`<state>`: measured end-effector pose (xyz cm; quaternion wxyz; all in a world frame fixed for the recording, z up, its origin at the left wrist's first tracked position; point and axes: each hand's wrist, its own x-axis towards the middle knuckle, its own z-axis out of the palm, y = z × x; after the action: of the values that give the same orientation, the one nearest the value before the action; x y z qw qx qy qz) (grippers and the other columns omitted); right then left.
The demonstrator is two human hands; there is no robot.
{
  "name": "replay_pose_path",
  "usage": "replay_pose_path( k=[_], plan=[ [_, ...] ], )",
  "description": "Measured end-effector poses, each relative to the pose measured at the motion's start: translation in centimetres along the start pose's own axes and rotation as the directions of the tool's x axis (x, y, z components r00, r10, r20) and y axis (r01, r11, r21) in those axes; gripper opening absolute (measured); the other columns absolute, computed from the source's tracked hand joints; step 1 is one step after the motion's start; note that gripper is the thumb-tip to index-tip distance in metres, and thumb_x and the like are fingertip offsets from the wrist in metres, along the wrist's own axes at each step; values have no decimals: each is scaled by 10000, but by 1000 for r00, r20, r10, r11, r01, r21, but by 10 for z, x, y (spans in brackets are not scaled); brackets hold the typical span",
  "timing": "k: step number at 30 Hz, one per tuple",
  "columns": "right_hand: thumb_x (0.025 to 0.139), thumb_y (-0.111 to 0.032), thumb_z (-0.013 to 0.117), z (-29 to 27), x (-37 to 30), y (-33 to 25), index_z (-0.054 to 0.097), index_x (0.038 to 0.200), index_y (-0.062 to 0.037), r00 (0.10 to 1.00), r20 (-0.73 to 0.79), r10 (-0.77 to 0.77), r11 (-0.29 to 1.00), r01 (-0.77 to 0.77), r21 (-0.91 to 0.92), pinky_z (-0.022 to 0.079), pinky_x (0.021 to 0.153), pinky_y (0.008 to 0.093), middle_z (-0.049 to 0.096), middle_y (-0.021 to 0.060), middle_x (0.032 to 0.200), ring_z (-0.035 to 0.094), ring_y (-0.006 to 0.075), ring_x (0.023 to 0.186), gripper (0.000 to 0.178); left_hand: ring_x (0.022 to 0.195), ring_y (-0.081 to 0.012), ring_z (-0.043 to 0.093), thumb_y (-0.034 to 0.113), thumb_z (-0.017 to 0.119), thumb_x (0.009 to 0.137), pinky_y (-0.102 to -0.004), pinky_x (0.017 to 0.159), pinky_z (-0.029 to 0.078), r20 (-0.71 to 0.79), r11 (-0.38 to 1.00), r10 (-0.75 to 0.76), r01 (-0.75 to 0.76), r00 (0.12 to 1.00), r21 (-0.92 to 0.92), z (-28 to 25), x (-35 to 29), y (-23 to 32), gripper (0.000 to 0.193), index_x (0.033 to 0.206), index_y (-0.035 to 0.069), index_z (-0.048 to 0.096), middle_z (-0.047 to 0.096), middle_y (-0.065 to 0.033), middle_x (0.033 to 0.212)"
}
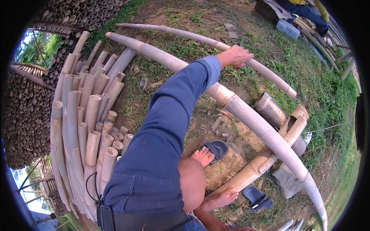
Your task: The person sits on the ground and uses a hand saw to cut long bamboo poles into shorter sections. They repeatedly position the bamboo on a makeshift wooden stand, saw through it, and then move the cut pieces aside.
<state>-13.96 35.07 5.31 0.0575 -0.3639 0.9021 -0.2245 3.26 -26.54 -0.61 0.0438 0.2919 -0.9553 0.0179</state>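
My left hand (236,56), at the end of a blue-sleeved arm reaching across the view, is closed around a slim pale bamboo pole (185,35). That pole lies on the far side of a thicker bamboo pole (250,111), which runs from the upper left to the lower right beneath my forearm. The thick pole crosses a notched bamboo piece (259,163) on the ground. My bare feet rest near this notched piece, one by a dark sandal (216,149). I do not see my right hand.
A bundle of cut bamboo poles (90,104) stands at the left, with stacked bamboo (29,119) behind it. Another sandal (257,198) and a stone (287,181) lie at the lower right. A person (308,15) is at the upper right, near more poles.
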Motion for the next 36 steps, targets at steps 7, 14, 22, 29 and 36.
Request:
replay_pose_path(
  k=[7, 14, 22, 29, 36],
  plan=[
    [953, -196, 827, -169, 154, -100, 559, 1526, -45, 401, 11, -916, 348, 808, -475, 495, 1140, 591, 641, 206, 1414, 603, 437, 1354, 651, 953, -320, 746, 271, 793, 880, -468, 799, 612, -321, 903, 326, -393, 889, -175, -143, -85, 132, 489, 1310, 119, 616, 675, -108, 1008],
    [849, -181, 890, -71, 184, -129, 574, 1579, -182, 580, 382, -720, 586, 802, -113, 606, 947, 482, 694, 219, 1333, 742, 420, 1098, 796, 990, -398, 750, 267, 817, 887, -520, 869, 593, -14, 883, 419, -411, 908, -228, -161, -149, 156, 675, 1509, 188, 567, 716, -140, 1069],
    [868, -190, 850, -57, 212, -128, 586, 1549, -185, 488, 440, -754, 574, 815, 78, 606, 884, 478, 688, 193, 1186, 742, 411, 1023, 730, 969, -398, 757, 270, 822, 830, -519, 837, 595, -4, 895, 350, -336, 937, -292, -166, -158, 156, 731, 1524, 244, 597, 747, -149, 1071],
    [855, -209, 878, -27, 214, -99, 576, 1559, -235, 506, 456, -732, 605, 791, 95, 610, 897, 492, 677, 182, 1167, 738, 410, 1032, 767, 995, -388, 764, 289, 791, 847, -526, 846, 598, 51, 893, 360, -328, 932, -307, -130, -153, 167, 693, 1514, 233, 613, 744, -128, 1165],
    [846, -315, 887, 8, 254, -80, 635, 1485, -152, 461, 392, -796, 540, 834, 116, 547, 944, 512, 679, 188, 1088, 668, 399, 1036, 706, 1176, -329, 637, 557, 762, 982, -489, 985, 546, -130, 880, 329, -353, 936, -318, -84, -123, 162, 594, 1345, 92, 698, 672, -115, 1195]
  ],
)
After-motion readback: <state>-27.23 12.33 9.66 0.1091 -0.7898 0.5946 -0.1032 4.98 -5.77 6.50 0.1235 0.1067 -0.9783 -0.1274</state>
